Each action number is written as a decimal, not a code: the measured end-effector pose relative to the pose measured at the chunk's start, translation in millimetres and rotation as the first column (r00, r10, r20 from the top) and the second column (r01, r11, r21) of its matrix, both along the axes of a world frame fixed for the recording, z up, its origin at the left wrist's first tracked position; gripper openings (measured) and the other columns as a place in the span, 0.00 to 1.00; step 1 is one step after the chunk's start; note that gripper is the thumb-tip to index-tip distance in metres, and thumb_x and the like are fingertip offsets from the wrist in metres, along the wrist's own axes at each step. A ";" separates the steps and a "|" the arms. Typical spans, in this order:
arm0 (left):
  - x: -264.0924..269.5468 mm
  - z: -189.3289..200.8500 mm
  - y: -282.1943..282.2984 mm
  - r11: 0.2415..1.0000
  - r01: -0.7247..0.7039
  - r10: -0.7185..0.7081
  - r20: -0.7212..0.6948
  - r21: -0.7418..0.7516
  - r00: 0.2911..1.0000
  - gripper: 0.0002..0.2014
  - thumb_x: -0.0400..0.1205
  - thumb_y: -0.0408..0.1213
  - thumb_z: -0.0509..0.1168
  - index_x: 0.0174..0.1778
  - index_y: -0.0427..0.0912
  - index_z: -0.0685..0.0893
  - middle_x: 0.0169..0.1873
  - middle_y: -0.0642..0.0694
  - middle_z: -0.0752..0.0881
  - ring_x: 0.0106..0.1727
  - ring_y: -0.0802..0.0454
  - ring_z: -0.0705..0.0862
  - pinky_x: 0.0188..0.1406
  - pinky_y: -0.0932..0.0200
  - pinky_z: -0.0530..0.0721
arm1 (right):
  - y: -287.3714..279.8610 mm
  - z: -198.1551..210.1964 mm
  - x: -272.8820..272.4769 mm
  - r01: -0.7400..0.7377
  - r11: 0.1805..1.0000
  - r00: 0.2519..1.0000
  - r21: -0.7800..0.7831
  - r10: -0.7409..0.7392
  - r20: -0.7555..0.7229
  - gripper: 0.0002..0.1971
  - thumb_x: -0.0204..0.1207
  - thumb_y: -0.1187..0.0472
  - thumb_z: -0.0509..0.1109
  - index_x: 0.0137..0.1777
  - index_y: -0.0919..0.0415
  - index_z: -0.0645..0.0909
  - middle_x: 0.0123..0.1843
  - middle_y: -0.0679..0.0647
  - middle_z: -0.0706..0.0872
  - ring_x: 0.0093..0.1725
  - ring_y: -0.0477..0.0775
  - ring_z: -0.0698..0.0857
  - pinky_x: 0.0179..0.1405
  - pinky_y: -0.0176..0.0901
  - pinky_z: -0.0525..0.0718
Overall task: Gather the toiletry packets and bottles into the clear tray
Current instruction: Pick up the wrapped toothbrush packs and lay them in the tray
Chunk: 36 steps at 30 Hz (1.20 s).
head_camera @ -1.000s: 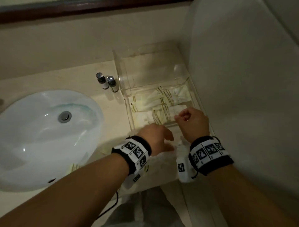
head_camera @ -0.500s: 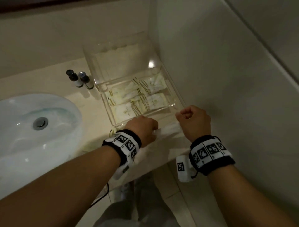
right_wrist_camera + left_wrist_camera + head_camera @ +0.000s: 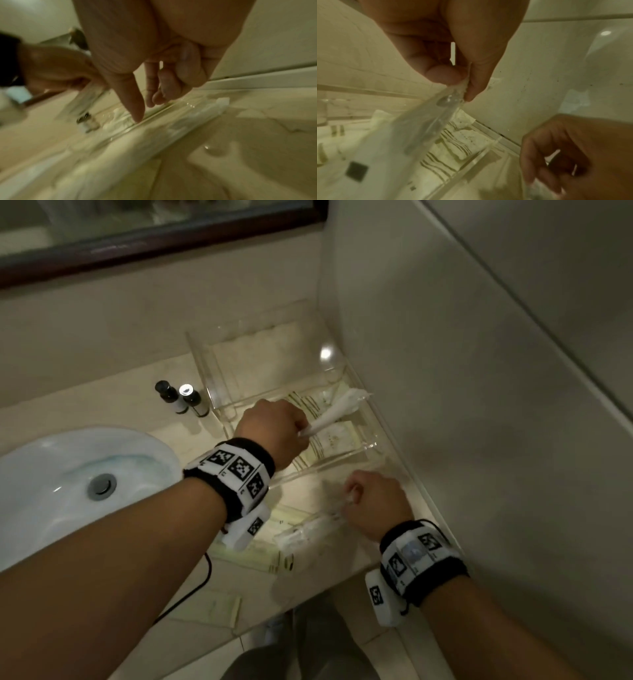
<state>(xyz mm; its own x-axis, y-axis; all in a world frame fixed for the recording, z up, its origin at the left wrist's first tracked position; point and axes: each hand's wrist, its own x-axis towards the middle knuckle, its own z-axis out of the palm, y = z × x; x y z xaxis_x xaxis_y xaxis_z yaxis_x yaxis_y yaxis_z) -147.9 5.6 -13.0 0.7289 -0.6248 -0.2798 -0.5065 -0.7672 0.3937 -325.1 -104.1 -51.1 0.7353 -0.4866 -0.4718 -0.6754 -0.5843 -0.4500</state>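
A clear tray [image 3: 308, 471] stands in the counter's back right corner with several striped flat packets [image 3: 337, 440] inside. Over it, my left hand [image 3: 301, 433] pinches one end of a long clear-wrapped packet [image 3: 339, 410] between thumb and forefinger [image 3: 443, 74]; the packet [image 3: 419, 132] slants across the tray. My right hand [image 3: 351, 498] is in front of the tray, fingers curled, thumb [image 3: 135, 112] and forefinger pinching the end of a second clear-wrapped packet [image 3: 308, 530] lying on the counter. Two small dark-capped bottles [image 3: 180, 400] stand left of the tray.
A white sink basin [image 3: 68, 508] fills the left of the counter. More flat packets [image 3: 255, 558] lie by the front edge, one [image 3: 221, 609] nearer me. A tiled wall [image 3: 479, 422] closes off the right side behind the tray. A dark-framed mirror [image 3: 154, 248] hangs above.
My left hand has lifted the long clear packet off the counter and carried it forward over the tray. My right hand has stayed in front of the tray, low over the second packet.
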 end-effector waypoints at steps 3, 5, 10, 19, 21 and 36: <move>6.3 -0.7 3.3 1.000 -0.010 0.010 0.001 -0.018 1.000 0.07 0.77 0.46 0.74 0.50 0.55 0.92 0.41 0.53 0.91 0.43 0.50 0.88 0.48 0.52 0.89 | 13.6 -11.1 3.7 -0.193 0.980 0.975 0.045 0.197 -0.105 0.15 0.66 0.65 0.71 0.50 0.47 0.82 0.54 0.47 0.81 0.53 0.52 0.82 0.53 0.45 0.84; 8.3 -1.8 4.5 1.000 -0.009 0.009 -0.003 -0.028 1.000 0.07 0.77 0.45 0.75 0.49 0.54 0.92 0.41 0.53 0.91 0.43 0.51 0.88 0.49 0.52 0.89 | 17.4 -14.4 6.3 -0.258 0.966 0.958 0.024 0.259 -0.124 0.15 0.66 0.67 0.70 0.49 0.47 0.82 0.56 0.46 0.78 0.53 0.53 0.82 0.53 0.46 0.84; 12.8 -3.5 6.1 0.999 -0.022 0.021 -0.013 -0.047 1.000 0.08 0.77 0.45 0.75 0.51 0.53 0.93 0.42 0.53 0.91 0.44 0.51 0.87 0.50 0.52 0.88 | 12.9 -13.6 11.8 -0.373 0.927 0.915 -0.046 0.359 -0.183 0.09 0.70 0.64 0.70 0.46 0.51 0.86 0.54 0.49 0.82 0.52 0.55 0.84 0.47 0.44 0.83; 32.8 -1.1 3.3 0.996 -0.082 0.081 -0.025 -0.023 0.996 0.08 0.77 0.47 0.76 0.51 0.54 0.92 0.41 0.53 0.90 0.40 0.52 0.87 0.47 0.52 0.91 | -6.9 28.8 49.8 -0.399 0.888 0.916 -0.229 0.396 -0.063 0.07 0.69 0.60 0.69 0.44 0.49 0.87 0.46 0.47 0.87 0.46 0.55 0.86 0.39 0.40 0.76; 37.6 -1.7 2.4 0.995 -0.100 0.100 -0.018 -0.015 0.995 0.08 0.76 0.47 0.76 0.50 0.55 0.92 0.40 0.52 0.90 0.40 0.51 0.87 0.47 0.51 0.91 | -8.2 38.7 64.0 -0.440 0.847 0.893 -0.299 0.446 -0.051 0.09 0.71 0.59 0.68 0.46 0.50 0.88 0.46 0.49 0.88 0.46 0.56 0.86 0.38 0.41 0.76; 58.5 -12.8 7.6 0.990 -0.139 0.139 -0.007 0.020 0.990 0.06 0.76 0.46 0.76 0.47 0.54 0.92 0.40 0.50 0.90 0.42 0.47 0.88 0.45 0.54 0.88 | 12.1 13.0 127.7 -0.665 0.659 0.737 -0.352 0.657 -0.161 0.09 0.74 0.65 0.69 0.35 0.58 0.72 0.45 0.59 0.84 0.48 0.63 0.85 0.38 0.47 0.76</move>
<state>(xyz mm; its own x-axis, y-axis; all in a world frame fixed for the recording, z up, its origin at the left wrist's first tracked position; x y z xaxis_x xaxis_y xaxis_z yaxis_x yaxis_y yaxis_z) -89.4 13.2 -25.7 0.8058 -0.5120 -0.2975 -0.3910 -0.8373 0.3821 -197.4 -92.0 -38.1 0.9241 -0.0107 -0.3819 -0.0528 -0.9936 -0.1000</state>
